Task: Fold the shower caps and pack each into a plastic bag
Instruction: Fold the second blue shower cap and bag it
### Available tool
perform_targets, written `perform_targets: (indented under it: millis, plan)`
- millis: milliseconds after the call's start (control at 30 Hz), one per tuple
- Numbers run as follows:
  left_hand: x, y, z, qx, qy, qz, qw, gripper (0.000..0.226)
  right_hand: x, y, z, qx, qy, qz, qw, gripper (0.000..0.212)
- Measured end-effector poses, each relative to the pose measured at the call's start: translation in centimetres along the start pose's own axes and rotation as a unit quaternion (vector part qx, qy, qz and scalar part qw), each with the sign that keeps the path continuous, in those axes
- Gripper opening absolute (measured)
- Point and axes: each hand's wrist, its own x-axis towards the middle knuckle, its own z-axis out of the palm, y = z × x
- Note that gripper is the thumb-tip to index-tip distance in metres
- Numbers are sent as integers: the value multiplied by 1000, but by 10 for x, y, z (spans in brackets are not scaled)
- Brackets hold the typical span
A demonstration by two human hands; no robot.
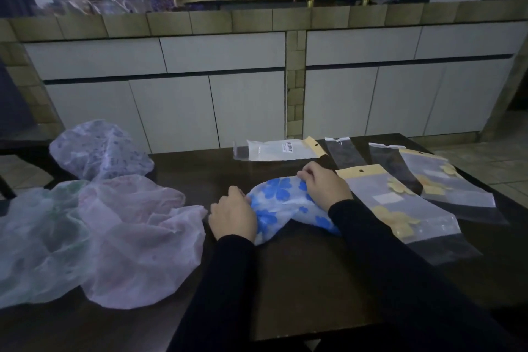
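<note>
A white shower cap with blue flowers (pixel 281 203) lies folded on the dark table (pixel 300 280). My left hand (pixel 233 214) grips its left end. My right hand (pixel 324 181) pinches its upper right edge. Right of it lie two plastic bags holding yellow-flowered caps, the near bag (pixel 400 206) and the far bag (pixel 448 180). A plastic bag with a barcode label (pixel 281 148) lies at the table's far edge. Two empty clear bags, one (pixel 344 153) and another (pixel 394 168), lie between them.
Three loose caps lie at the left: a pink one (pixel 143 237), a green one (pixel 37 240) and a blue-grey one (pixel 98 148). Behind the table runs a tiled counter with white cupboard doors (pixel 177 106). Tiled floor shows at the right.
</note>
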Motion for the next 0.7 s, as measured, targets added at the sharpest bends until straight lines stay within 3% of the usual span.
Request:
perform_targets:
  millis: [67, 133, 233, 300, 367, 433, 533, 700]
  plan:
    - [1, 0, -2, 11, 2, -6, 1000, 21, 2, 3, -1, 5, 12, -21, 1000, 23]
    - [-1, 1, -6, 16, 61, 10, 998, 20, 2, 4, -1, 28, 3, -22, 999, 23]
    - [-10, 15, -14, -56, 187, 180, 964, 19, 4, 3, -1, 34, -14, -42, 998, 20]
    - [-18, 24, -13, -42, 125, 276, 952, 26, 5, 1, -2, 32, -20, -70, 997, 18]
    - [-18, 22, -4, 0, -3, 247, 969, 43, 6, -1, -2, 18, -9, -107, 994, 17]
    - [-12, 13, 2, 23, -114, 179, 977, 55, 6, -5, -6, -13, 63, -164, 984, 16]
    - [-7, 7, 7, 27, -152, 140, 978, 62, -4, -18, -13, -50, 178, -198, 963, 17]
    - [-10, 12, 10, 36, -119, 73, 990, 65, -24, -28, 14, -137, 10, -11, 990, 37]
